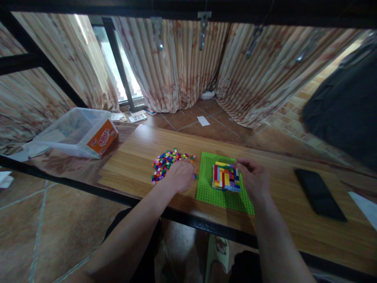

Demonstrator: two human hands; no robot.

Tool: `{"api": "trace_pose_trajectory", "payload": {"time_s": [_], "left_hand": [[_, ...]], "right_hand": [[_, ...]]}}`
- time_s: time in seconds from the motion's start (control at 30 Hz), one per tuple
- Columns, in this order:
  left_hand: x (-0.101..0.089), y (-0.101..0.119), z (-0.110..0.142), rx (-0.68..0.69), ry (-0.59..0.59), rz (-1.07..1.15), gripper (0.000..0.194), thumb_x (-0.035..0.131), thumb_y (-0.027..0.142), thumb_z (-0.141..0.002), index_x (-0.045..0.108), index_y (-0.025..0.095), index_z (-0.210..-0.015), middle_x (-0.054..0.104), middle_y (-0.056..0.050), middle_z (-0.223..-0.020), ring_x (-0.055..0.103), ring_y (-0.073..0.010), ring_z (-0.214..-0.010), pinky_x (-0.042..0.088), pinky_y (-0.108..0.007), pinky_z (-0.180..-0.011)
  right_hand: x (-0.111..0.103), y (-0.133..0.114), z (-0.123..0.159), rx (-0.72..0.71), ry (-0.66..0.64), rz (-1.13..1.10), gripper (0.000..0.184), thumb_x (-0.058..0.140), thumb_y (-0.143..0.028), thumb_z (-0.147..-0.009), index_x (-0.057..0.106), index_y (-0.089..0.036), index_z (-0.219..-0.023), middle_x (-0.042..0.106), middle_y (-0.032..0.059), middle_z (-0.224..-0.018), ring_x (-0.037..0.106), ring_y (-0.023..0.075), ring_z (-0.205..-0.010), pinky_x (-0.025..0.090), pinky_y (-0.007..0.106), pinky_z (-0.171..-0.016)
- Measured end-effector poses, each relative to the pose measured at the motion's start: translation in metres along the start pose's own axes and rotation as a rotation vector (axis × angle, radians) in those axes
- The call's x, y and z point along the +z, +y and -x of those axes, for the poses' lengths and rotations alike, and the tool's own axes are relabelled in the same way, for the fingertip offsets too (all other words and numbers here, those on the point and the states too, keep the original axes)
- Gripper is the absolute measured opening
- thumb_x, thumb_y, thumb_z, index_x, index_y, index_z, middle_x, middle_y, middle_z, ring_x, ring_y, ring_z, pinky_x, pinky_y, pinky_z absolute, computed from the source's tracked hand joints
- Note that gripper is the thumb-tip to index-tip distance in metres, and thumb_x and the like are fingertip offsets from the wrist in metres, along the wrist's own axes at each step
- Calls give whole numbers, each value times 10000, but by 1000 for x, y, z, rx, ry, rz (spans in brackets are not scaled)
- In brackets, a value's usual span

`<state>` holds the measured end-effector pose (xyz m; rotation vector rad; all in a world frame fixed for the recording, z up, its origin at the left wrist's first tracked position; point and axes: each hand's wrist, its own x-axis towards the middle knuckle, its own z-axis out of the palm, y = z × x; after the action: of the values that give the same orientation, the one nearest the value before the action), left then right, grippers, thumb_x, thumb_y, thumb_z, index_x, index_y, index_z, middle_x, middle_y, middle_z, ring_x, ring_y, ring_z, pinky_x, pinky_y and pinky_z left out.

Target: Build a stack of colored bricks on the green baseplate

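Note:
My left hand (182, 174) reaches down at the right side of a loose pile of small, many-coloured building bricks (161, 165). Its fingers curl downward, and their tips and anything between them are hidden. A green studded baseplate (206, 192) lies to the right of the pile. On it stands a low, square block built of bricks (225, 177), with red, yellow, blue and purple on top. My right hand (255, 177) is at the block's far right corner, thumb and forefinger pinched together there. Whether a brick is between those fingertips is too small to tell.
A black phone (320, 193) lies on the wooden board (132, 157) at the right, near a white paper (365, 206). At the left stands a clear plastic box (67, 145) with an orange label. A black metal bar (188, 11) crosses overhead; curtains (182, 70) hang behind.

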<state>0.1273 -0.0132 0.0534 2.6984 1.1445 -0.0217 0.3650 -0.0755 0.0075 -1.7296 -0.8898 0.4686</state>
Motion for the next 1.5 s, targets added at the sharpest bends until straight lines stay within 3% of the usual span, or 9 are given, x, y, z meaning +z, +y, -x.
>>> {"api": "trace_pose_trajectory", "payload": {"time_s": [0.17,0.3,0.4,0.53,0.63,0.83,1.07,1.27,1.5], "left_hand": [[-1,3,-2,-9,36,63,190,532,121,-788,717,126,-833,704,-136,-935,661,-249,-925,505,-337,-832],[-4,0,-3,-38,143,334,136,569,177,-800,700,165,-834,713,-72,-848,658,-204,-801,502,-313,-750],[-4,-2,-7,-50,239,586,77,605,166,-778,680,162,-794,704,-41,-780,637,-167,-726,486,-280,-695],[3,-1,-14,-70,347,964,117,646,143,-743,693,153,-850,704,-26,-776,625,-138,-704,483,-254,-676],[6,4,-17,-137,353,1252,141,674,160,-727,712,148,-862,698,-18,-751,614,-119,-671,475,-234,-644],[6,17,-17,-311,271,1663,126,695,224,-734,691,145,-831,673,-1,-689,605,-92,-605,491,-212,-608],[11,26,-19,-353,309,1702,69,626,214,-783,608,149,-791,619,24,-680,584,-82,-601,507,-214,-608],[6,30,-16,-281,276,1678,105,635,242,-777,594,154,-818,633,16,-720,607,-99,-669,481,-223,-645],[7,25,-17,-174,311,1557,143,684,266,-740,625,140,-772,589,28,-657,520,-80,-602,407,-209,-583]], "right_hand": [[1,-5,2,-2,5,6,284,663,-374,-709,742,-165,-884,747,87,-854,678,222,-777,519,374,-741],[4,-16,7,-41,77,-45,262,662,-363,-728,735,-160,-877,744,81,-823,674,208,-737,525,353,-703],[9,-25,14,-146,92,-35,229,640,-358,-770,734,-176,-871,744,69,-827,674,200,-748,527,346,-713],[16,-37,28,-339,-27,19,177,608,-324,-822,736,-215,-876,743,43,-875,674,187,-802,526,337,-755],[22,-45,39,-444,-180,22,160,591,-285,-848,730,-237,-914,732,33,-911,670,178,-842,520,324,-765],[35,-53,50,-434,-292,19,180,610,-323,-858,708,-236,-982,718,39,-921,657,181,-845,511,346,-792],[42,-52,49,-360,-304,24,206,647,-400,-831,715,-225,-917,722,53,-909,650,201,-848,496,356,-782],[41,-52,48,-316,-262,-39,167,605,-357,-854,711,-228,-858,720,36,-874,648,188,-833,484,338,-785],[39,-50,45,-242,-218,-101,218,607,-403,-846,720,-218,-858,718,27,-844,647,179,-778,496,322,-738]]}}
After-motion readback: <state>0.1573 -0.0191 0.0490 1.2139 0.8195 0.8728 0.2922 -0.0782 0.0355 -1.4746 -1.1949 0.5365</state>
